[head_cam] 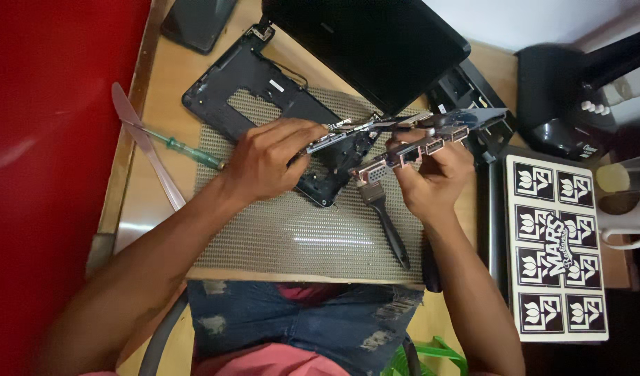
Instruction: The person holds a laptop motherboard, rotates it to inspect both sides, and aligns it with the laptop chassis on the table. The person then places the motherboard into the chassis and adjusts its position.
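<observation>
Head view: sitting at wooden desk (168, 76), red wall (48, 125) running along my left. Woven mesh mat (299, 237) covering desk middle. My left hand (267, 161) and right hand (431, 174) both gripping circuit board (403, 143), holding it edge-on above mat, ports facing me. Black laptop base shell (257, 83) lying under board, black lid (365, 42) behind it. Green-handled screwdriver (184, 150) lying at mat's left edge, black brush (386, 219) resting on mat below board. Patterned card (556, 247) sitting far right.
</observation>
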